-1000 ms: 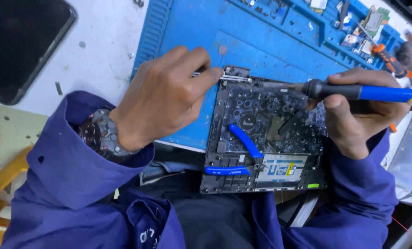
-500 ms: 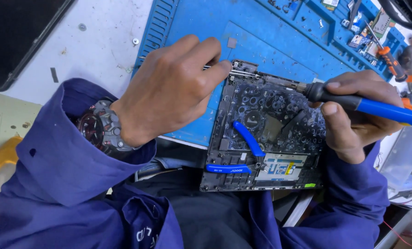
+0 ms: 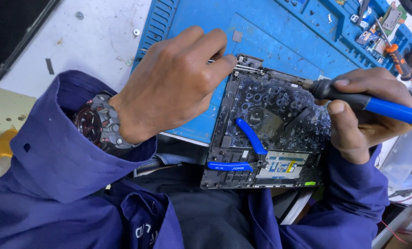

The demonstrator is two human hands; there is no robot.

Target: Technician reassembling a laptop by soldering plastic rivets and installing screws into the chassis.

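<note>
Both hands (image 3: 178, 87) seemingly hide the hinge (image 3: 248, 64).

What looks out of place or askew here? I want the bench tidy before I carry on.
The blue-handled cutters lie loose on the laptop shell, which overhangs the blue mat towards the lap. Stray screws sit on the white table.

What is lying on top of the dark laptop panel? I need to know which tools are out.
Blue-handled pliers lie open on the dark laptop panel. The right hand holds a blue-handled soldering iron over its top edge; the left hand covers that corner.
</note>
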